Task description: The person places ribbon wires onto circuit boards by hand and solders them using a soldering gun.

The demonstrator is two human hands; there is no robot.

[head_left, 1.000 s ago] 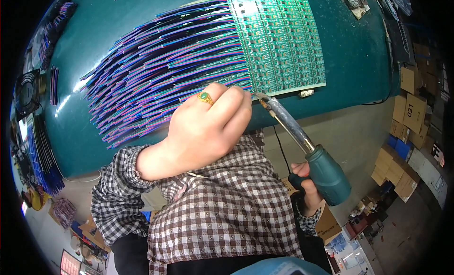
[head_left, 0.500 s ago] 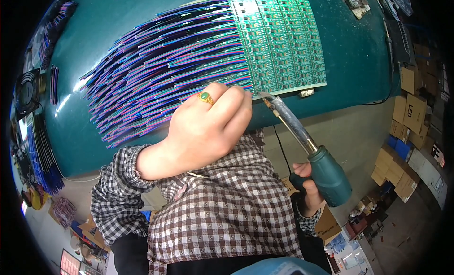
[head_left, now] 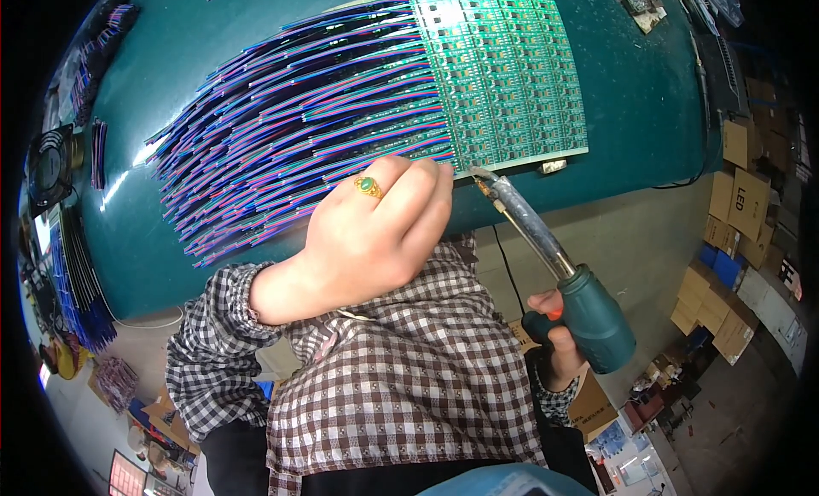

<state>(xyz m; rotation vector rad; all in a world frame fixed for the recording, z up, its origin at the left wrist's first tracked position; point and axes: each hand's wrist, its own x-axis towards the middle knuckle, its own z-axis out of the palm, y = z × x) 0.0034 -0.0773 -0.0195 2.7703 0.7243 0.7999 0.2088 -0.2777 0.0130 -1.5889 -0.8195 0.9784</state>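
My left hand (head_left: 375, 223), a green-stoned ring on one finger, is curled closed at the near edge of a green circuit board panel (head_left: 516, 78). Its fingertips are hidden, and so is whatever they pinch. Rows of thin blue, red, green and black wires (head_left: 281, 116) run left from the panel's left edge, the nearest ones passing by the hand. My right hand (head_left: 563, 351) is wrapped round the dark green handle of a soldering gun (head_left: 597, 321), beside its red trigger. The gun's metal barrel slants up left, its tip by the panel's near corner, close to my left fingers.
The panel and wires lie on a green-topped table (head_left: 640, 112). A small pale block (head_left: 554, 167) sits at the panel's near edge. A square fan (head_left: 53, 168) and more wire bundles (head_left: 81, 283) are at the left. Cardboard boxes (head_left: 746, 202) are stacked on the floor at right.
The soldering gun has shifted very slightly toward me and to the right. More of its red trigger shows. My left hand has barely moved.
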